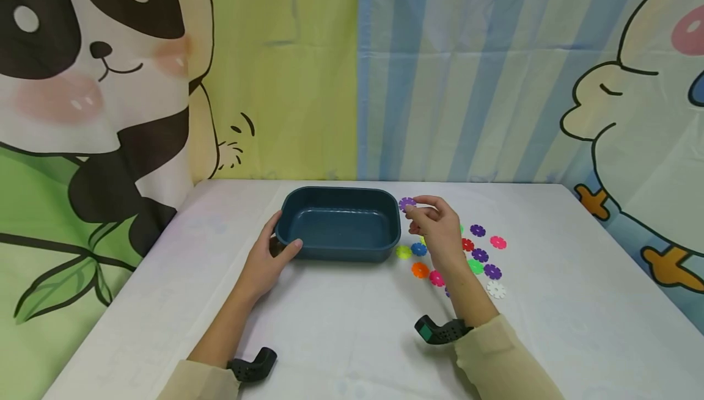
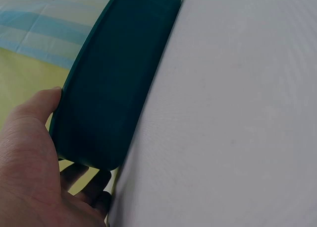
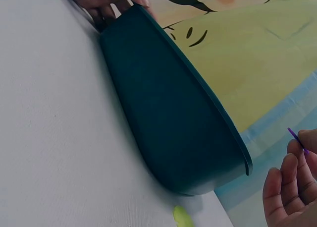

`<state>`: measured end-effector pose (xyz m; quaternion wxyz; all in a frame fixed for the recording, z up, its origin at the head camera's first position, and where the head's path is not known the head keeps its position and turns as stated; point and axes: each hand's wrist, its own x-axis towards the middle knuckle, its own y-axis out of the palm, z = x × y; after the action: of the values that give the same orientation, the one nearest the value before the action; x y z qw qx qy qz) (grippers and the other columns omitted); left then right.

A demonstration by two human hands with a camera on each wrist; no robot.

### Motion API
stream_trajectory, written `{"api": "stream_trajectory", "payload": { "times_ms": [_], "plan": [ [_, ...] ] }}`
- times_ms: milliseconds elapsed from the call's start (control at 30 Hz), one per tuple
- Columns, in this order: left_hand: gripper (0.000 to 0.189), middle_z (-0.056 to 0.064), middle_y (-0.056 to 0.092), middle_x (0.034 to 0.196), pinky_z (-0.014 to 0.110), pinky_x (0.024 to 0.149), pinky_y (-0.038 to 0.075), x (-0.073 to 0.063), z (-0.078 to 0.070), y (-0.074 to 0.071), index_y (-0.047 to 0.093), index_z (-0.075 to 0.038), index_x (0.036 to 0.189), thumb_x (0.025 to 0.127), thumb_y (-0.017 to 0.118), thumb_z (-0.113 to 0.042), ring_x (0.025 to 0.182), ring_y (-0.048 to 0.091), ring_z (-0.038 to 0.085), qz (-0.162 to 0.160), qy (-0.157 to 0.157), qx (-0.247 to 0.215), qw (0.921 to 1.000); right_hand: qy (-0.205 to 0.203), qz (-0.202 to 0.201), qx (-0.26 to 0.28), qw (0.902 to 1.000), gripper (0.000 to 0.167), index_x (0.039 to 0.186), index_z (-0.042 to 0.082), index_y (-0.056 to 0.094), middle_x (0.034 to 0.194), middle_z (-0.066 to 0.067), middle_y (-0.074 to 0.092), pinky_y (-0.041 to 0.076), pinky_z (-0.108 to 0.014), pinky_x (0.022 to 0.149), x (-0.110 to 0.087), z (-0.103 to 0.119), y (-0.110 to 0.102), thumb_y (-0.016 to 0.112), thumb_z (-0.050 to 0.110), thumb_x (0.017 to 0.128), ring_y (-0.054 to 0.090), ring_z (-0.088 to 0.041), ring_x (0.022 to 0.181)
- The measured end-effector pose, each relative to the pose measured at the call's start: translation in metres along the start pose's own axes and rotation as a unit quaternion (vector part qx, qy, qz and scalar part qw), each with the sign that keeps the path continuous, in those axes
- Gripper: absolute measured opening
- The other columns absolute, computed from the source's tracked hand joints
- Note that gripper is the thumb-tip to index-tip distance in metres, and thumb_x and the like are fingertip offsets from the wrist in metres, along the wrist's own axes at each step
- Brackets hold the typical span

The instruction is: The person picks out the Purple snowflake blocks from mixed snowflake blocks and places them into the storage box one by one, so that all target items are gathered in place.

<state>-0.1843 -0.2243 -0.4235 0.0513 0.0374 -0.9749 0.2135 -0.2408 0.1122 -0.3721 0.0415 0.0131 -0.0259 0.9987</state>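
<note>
A dark teal rectangular tub [image 1: 338,253] stands on the table. At its left end my left hand [image 1: 266,259] holds it, thumb on the near rim and fingers round the end wall. The same grip shows in the left wrist view, where the tub [image 2: 114,78] hides some fingertips. My right hand [image 1: 440,232] is raised just beyond the tub's right end and pinches a purple notched plastic disc [image 1: 407,204]. Seen edge-on in the right wrist view, this disc [image 3: 297,139] sits between thumb and index finger.
Several notched discs in mixed colours lie right of the tub, among them an orange disc [image 1: 420,270], a white disc [image 1: 495,289] and a yellow-green disc [image 1: 404,252]. My right forearm covers some. A printed curtain [image 1: 308,82] hangs behind the white table [image 1: 352,327].
</note>
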Motion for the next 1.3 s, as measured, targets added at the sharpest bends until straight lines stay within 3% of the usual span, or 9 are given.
{"api": "stream_trajectory", "payload": {
  "times_ms": [400,633,900,1300],
  "plan": [
    [0.085,0.014,0.034,0.167,0.056,0.119,0.038,0.000,0.001,0.001,0.017,-0.027,0.167,0.100,0.067,-0.043,0.147,0.043,0.036,0.000,0.006,-0.002,1.0000,0.005,0.008,0.005,0.9999,0.037,0.131,0.017,0.062,0.106,-0.010,0.072,0.060,-0.023,0.082,0.001,0.002,0.009,0.071,0.034,0.099,0.064,-0.019,0.082],
    [0.085,0.013,0.033,0.167,0.056,0.119,0.038,0.000,0.002,0.001,0.017,-0.026,0.167,0.100,0.067,-0.044,0.147,0.042,0.036,0.001,0.004,-0.004,1.0000,-0.003,0.022,0.002,0.9998,0.038,0.130,0.013,0.062,0.094,0.000,0.071,0.060,-0.023,0.083,0.001,0.002,0.015,0.072,0.034,0.099,0.063,-0.019,0.082],
    [0.085,0.014,0.034,0.166,0.057,0.119,0.037,0.000,0.001,0.000,0.017,-0.028,0.167,0.100,0.067,-0.045,0.147,0.042,0.036,-0.001,0.000,0.005,1.0000,-0.010,0.024,0.004,0.9996,0.036,0.127,0.015,0.064,0.095,-0.001,0.072,0.060,-0.023,0.083,0.002,0.003,0.021,0.073,0.033,0.098,0.065,-0.026,0.088],
    [0.086,0.014,0.034,0.166,0.056,0.118,0.039,0.000,0.001,-0.001,0.017,-0.026,0.167,0.100,0.068,-0.043,0.147,0.044,0.036,0.000,0.002,0.004,1.0000,-0.016,0.038,0.021,0.9989,0.035,0.128,0.012,0.064,0.093,0.000,0.070,0.061,-0.024,0.078,0.005,0.011,0.036,0.074,0.027,0.098,0.064,-0.026,0.085]
  ]
}}
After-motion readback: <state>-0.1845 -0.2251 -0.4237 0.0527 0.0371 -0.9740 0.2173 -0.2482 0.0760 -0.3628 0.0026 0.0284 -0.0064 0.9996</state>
